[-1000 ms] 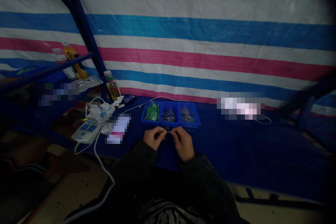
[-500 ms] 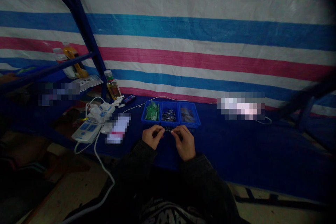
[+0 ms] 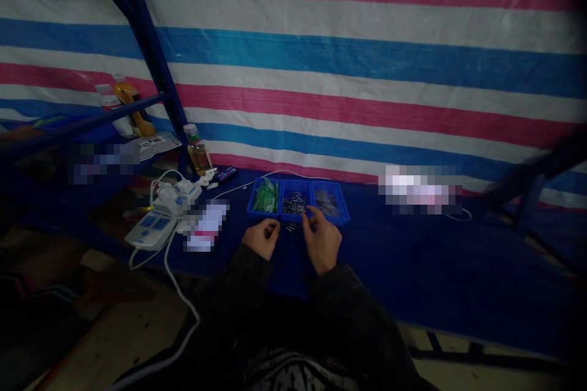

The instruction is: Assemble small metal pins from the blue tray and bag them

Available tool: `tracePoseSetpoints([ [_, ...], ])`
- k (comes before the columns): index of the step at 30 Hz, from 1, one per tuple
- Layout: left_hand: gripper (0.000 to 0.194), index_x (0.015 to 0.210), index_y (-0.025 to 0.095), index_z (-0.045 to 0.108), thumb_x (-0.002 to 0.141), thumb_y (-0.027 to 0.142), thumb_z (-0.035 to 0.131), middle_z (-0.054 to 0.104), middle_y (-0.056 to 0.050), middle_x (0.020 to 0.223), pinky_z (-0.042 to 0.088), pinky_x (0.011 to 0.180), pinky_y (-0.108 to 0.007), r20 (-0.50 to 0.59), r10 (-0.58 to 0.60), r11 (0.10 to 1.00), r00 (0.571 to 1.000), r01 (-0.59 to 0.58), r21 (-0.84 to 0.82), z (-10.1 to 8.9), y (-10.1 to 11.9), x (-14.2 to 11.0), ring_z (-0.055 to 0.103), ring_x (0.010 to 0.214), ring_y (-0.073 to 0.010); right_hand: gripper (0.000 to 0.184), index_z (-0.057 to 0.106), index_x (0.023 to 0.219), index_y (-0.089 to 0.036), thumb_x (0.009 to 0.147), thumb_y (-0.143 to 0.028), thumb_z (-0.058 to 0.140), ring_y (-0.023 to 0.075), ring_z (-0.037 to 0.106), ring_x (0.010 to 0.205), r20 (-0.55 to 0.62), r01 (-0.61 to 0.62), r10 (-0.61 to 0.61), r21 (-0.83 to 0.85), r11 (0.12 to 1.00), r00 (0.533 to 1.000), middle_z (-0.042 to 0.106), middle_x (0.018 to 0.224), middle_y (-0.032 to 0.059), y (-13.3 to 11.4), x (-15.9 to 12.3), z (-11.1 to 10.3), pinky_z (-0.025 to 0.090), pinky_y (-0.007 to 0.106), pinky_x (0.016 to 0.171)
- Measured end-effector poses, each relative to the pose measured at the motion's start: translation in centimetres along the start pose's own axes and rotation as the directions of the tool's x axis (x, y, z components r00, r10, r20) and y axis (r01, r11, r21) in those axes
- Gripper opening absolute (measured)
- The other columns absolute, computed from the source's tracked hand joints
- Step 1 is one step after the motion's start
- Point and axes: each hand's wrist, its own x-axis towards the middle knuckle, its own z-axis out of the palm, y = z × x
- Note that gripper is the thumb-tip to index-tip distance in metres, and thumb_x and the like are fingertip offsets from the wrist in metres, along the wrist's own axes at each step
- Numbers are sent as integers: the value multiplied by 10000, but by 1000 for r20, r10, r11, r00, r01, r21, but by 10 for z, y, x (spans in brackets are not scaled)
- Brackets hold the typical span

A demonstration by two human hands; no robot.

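Note:
My left hand (image 3: 261, 238) is closed in a pinch just in front of the blue tray's green section; whatever its fingertips hold is too small to make out. My right hand (image 3: 324, 243) reaches to the front rim of the middle blue tray (image 3: 297, 218), its thumb and forefinger slightly apart near small dark metal pins (image 3: 294, 202). Between the hands, a few loose metal pins (image 3: 291, 227) lie on the blue tabletop. Green plastic pieces (image 3: 266, 195) fill the left tray, and the right tray holds small greyish pieces (image 3: 326, 200) that look blurred.
To the left are a power strip (image 3: 149, 230) with plugs and white cables, a blurred-out phone-like screen (image 3: 208, 225) and a bottle (image 3: 199, 153). A blurred bright object (image 3: 417, 188) lies at the back right. Behind the table hangs a striped sheet (image 3: 321, 98).
My hands have parted from their meeting point over the pins. The left has drawn back leftward; the right has moved forward to the middle tray's rim.

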Motion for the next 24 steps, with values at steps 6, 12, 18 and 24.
tracePoseSetpoints([
  [6, 295, 1147, 282, 695, 870, 343, 610, 668, 12, 630, 375, 581, -236, 124, 38, 977, 992, -63, 204, 1, 3, -2, 626, 603, -164, 209, 681, 972, -230, 954, -355, 514, 156, 621, 591, 159, 7, 3, -62, 998, 987, 683, 688, 4, 8, -14, -1, 334, 250, 555],
  [12, 318, 1164, 275, 695, 884, 384, 591, 675, -5, 620, 393, 631, -263, 168, 58, 949, 984, -106, 297, 1, 9, -3, 641, 633, -179, 206, 666, 1093, -248, 935, -270, 537, 172, 649, 683, 340, 29, 31, -169, 985, 940, 710, 791, 23, 18, -20, -2, 345, 256, 573],
  [18, 308, 1169, 333, 684, 903, 416, 553, 719, 12, 706, 388, 654, -269, 229, -21, 923, 973, -69, 378, -4, 17, -2, 659, 695, -174, 213, 643, 1125, -279, 958, -271, 510, 151, 664, 835, 474, -23, 167, -294, 956, 864, 716, 965, 8, 9, -15, -4, 376, 234, 646],
  [24, 307, 1175, 341, 676, 915, 423, 534, 724, 17, 719, 379, 652, -273, 233, -20, 923, 972, -71, 379, -5, 19, -2, 658, 704, -178, 162, 622, 997, -257, 989, -267, 461, 142, 651, 780, 499, -10, 187, -337, 942, 846, 706, 920, 11, 1, -12, -7, 319, 240, 597],
])
